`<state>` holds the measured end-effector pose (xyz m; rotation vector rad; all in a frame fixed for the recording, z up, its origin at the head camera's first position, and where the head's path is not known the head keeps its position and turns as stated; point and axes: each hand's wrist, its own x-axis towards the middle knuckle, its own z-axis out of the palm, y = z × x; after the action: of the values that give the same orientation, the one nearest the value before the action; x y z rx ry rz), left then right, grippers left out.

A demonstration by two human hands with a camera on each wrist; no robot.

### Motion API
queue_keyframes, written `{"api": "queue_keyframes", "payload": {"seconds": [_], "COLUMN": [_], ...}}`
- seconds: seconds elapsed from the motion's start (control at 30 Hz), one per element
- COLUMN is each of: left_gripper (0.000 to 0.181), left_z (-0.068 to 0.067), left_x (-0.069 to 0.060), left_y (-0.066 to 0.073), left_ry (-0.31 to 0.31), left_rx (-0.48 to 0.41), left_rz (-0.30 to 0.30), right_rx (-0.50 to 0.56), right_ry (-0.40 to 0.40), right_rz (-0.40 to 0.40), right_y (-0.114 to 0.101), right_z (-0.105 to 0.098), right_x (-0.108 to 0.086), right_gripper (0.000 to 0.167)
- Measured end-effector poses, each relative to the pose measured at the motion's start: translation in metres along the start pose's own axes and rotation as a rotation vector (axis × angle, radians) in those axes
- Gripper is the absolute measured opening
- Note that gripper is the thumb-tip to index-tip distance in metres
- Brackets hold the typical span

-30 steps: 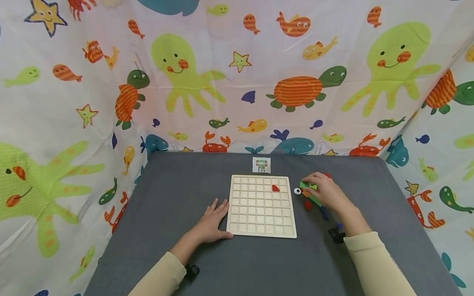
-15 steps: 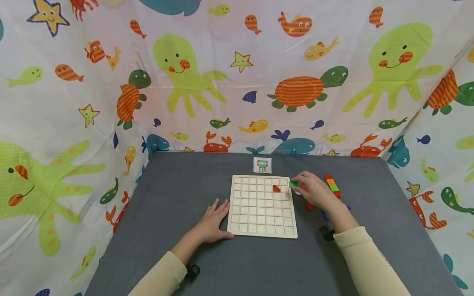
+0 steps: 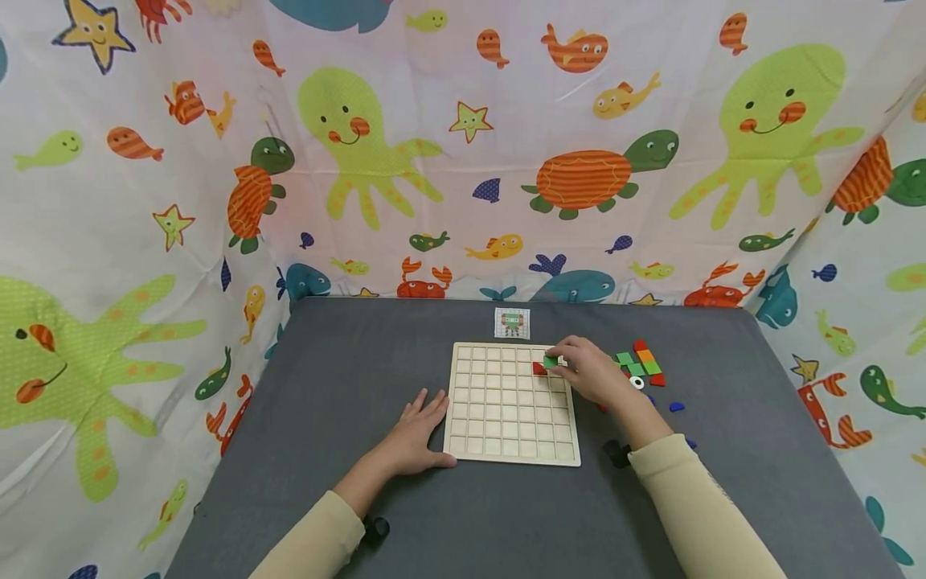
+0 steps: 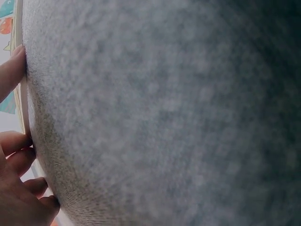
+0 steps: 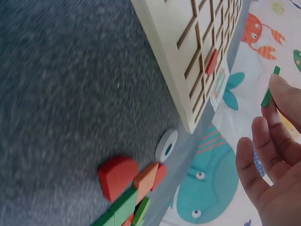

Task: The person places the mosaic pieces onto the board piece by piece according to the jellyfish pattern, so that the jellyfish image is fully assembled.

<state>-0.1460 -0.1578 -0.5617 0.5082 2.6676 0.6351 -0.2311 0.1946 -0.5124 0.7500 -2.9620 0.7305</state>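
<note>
A wooden grid board (image 3: 510,462) lies on the grey table, with a red quarter-round piece (image 3: 538,369) in one cell near its upper right. My right hand (image 3: 596,378) pinches a green piece (image 3: 551,362) between thumb and fingertip, just right of the red piece; in the right wrist view the green piece (image 5: 270,89) appears edge-on in the hand (image 5: 277,155). My left hand (image 3: 408,438) rests with spread, straight fingers at the board's left edge, its thumb at the lower left corner. In the left wrist view the hand (image 4: 19,188) touches the board's side (image 4: 22,103).
A small picture card (image 3: 512,323) lies behind the board. To the board's right are several green pieces (image 3: 636,369), a white ring (image 3: 637,383), a red and orange row (image 3: 645,356) and blue pieces (image 3: 677,407). A patterned cloth (image 3: 470,185) hangs behind the table.
My right hand has moved left from the loose pieces to above the board's upper right, carrying the green piece. More loose pieces are uncovered. My left hand has stayed in place.
</note>
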Motion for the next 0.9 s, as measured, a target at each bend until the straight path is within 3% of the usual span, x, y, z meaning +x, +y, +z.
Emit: {"api": "queue_keyframes", "payload": {"seconds": [0.37,0.63,0.9], "left_gripper": [0.109,0.109,0.109], "left_z": [-0.001,0.000,0.000], "left_x": [0.000,-0.001,-0.001], "left_y": [0.001,0.000,0.001], "left_ry": [-0.002,0.003,0.002], "left_rx": [-0.002,-0.013,-0.019], "left_rz": [0.003,0.007,0.004], "right_rx": [0.018,0.050,0.021], "right_ry": [-0.055,-0.095,-0.114], "right_rz": [0.032,0.002,0.036], "right_y": [-0.003,-0.007,-0.004], "right_z": [0.017,0.026,0.039], "right_x": [0.016,0.025,0.036], "right_gripper": [0.027,0.027,0.026]}}
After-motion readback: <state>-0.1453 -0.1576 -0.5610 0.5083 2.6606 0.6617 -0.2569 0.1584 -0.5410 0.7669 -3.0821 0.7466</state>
